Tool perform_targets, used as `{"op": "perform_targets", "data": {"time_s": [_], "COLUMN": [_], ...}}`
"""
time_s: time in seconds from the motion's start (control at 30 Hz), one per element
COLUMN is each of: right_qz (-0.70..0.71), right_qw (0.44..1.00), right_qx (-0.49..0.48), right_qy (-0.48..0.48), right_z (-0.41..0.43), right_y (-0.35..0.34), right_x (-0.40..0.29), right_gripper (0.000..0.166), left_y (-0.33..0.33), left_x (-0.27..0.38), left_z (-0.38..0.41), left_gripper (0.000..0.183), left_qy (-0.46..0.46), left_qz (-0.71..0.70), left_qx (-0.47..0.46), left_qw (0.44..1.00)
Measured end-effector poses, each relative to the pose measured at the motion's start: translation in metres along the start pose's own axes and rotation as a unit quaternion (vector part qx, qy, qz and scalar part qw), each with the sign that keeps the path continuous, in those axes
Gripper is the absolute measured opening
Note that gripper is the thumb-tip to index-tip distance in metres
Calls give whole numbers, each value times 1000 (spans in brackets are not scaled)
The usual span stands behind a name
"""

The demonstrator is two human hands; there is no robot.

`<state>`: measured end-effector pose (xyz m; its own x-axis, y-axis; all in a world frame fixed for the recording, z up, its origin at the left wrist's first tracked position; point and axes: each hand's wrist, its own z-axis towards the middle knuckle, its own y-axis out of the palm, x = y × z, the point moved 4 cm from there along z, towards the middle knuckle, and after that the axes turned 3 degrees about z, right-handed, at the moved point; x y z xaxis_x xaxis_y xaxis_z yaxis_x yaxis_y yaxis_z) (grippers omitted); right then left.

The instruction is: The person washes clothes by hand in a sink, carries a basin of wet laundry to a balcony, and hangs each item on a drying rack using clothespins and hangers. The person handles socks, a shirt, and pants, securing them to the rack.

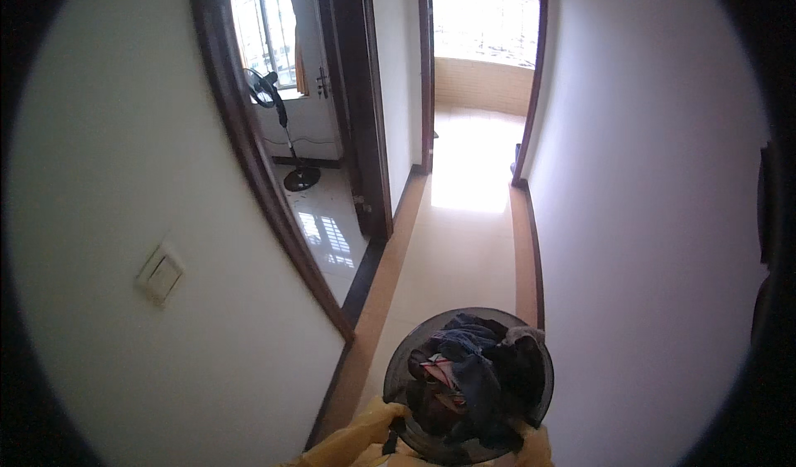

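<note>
A round dark grey basin (pixel 404 350) is at the bottom of the view, close in front of my body and above the hallway floor. Crumpled clothes (pixel 472 367) fill it, mostly dark and blue, with a pink piece edged in red near the middle. On the near left of the rim is my left hand (pixel 398 413), at the end of a yellow sleeve, holding the basin. My right hand (pixel 526 434) holds the near right side, also below a yellow sleeve. The fingers of both hands are mostly hidden by the sleeves and basin.
White walls line a narrow tiled hallway (pixel 457 249). A light switch (pixel 163 274) is on the left wall. Through the left doorway (pixel 249 150) stands a black pedestal fan (pixel 283 119). Ahead, a dark-framed doorway (pixel 426 94) opens onto a bright area with a low tiled wall (pixel 485 85).
</note>
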<state>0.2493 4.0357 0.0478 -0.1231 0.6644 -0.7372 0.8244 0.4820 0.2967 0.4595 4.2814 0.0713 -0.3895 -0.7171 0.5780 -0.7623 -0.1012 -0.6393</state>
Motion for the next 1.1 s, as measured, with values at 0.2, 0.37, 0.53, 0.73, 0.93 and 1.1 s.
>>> {"op": "perform_targets", "data": {"time_s": [0.2, 0.37, 0.53, 0.73, 0.93, 1.1], "right_qz": [49, 11, -23, -77, -25, 32], "right_qw": [998, 999, 998, 991, 991, 998], "right_qx": [-12, -7, -40, -99, -124, -36], "right_qy": [22, 31, 38, 56, 43, 37], "right_z": [66, 165, 294, 446, 590, 773], "right_y": [-46, 0, 54, 135, 212, 281], "right_x": [-109, -188, -259, -337, -387, -450], "right_gripper": [43, 51, 59, 69, 49, 43], "left_y": [-15, -100, -154, -243, -322, -462], "left_x": [83, 141, 140, 139, 132, 130], "left_z": [105, 207, 319, 442, 594, 775], "left_gripper": [57, 56, 68, 61, 65, 62], "left_qy": [-27, -93, -233, -120, -217, -87], "left_qz": [-128, -220, -366, -60, -235, -53], "left_qx": [-67, -73, 14, -5, 68, 25], "left_qw": [989, 968, 901, 991, 945, 995]}}
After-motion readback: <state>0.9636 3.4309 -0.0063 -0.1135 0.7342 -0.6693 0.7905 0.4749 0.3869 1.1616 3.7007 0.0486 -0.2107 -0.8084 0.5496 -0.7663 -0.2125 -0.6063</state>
